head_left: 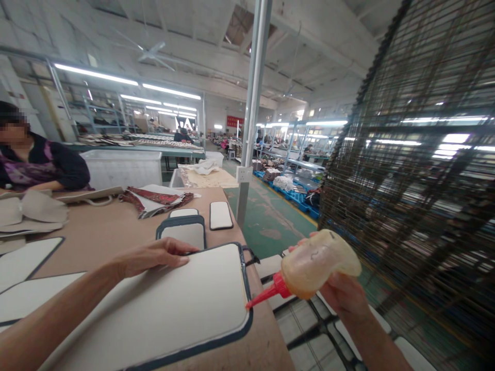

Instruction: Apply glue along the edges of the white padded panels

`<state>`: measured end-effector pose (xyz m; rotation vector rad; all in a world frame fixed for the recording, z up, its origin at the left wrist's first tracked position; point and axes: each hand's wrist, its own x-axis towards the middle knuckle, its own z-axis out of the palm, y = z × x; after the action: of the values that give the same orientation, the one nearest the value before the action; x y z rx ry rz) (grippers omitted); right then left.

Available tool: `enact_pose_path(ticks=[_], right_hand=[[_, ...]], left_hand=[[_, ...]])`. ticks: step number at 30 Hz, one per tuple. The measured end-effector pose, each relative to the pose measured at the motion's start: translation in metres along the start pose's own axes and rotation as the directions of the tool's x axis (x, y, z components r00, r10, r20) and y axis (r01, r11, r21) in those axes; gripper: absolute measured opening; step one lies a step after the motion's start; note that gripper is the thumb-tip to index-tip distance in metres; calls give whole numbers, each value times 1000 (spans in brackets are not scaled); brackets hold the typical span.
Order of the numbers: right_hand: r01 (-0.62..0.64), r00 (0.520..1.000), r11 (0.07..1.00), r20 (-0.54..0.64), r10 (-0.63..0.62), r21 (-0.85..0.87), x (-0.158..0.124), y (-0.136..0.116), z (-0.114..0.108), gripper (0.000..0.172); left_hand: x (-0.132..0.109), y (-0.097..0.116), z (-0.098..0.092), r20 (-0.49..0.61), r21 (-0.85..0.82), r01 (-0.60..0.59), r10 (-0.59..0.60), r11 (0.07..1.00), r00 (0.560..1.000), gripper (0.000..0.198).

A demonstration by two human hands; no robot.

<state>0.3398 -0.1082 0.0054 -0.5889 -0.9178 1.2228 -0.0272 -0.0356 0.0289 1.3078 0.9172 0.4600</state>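
In the head view I count two hands at work, one bottle and one large panel. My left hand (164, 253) is pinching the far edge of the large panel (185, 293), thumb on its white face; how far the fingers go below, I cannot tell. My right hand (344, 293) is wrapped around the bottle (320, 260), which lies tilted, and its one red nozzle (270, 292) points down to the panel's right end, the tip at the dark border (216, 342).

Beyond the left hand are three smaller panels: one with a thick border (183, 234) near the fingers, one partly hidden behind it (184, 212), one farther right (221, 215). Left of this hand I count two more panels, cut by the view, and one pile of patterned cloth (154, 201) beyond.

The table (108, 234) has its right edge just beside the large panel, so the bottle is outside this edge. Past the right hand, green floor (270, 226) gives open room, up to one mesh rack (406, 154).
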Motion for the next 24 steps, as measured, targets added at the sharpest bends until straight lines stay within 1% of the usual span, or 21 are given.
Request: enact_pose_path(ticks=[5, 9, 11, 16, 20, 24], right_hand=[[82, 995, 995, 55, -79, -54, 0, 1, 8, 62], [218, 975, 973, 59, -214, -74, -5, 8, 13, 59], [278, 960, 957, 26, -277, -84, -9, 12, 13, 56], [392, 904, 910, -125, -408, -136, -18, 22, 15, 52], [440, 873, 882, -149, -464, -168, -21, 28, 18, 46], [481, 846, 862, -175, -504, -161, -22, 31, 20, 40]], left_hand=[[0, -3, -5, -23, -31, 12, -13, 999, 1000, 47], [2, -14, -12, -66, -60, 1, -5, 998, 998, 50], [3, -21, -14, -83, -102, -11, 3, 995, 997, 51], [9, -36, -12, -159, -201, -3, -30, 980, 987, 51], [17, -46, -9, -174, -252, -15, -30, 968, 984, 50], [23, -55, -8, -182, -272, -38, -13, 962, 983, 50]])
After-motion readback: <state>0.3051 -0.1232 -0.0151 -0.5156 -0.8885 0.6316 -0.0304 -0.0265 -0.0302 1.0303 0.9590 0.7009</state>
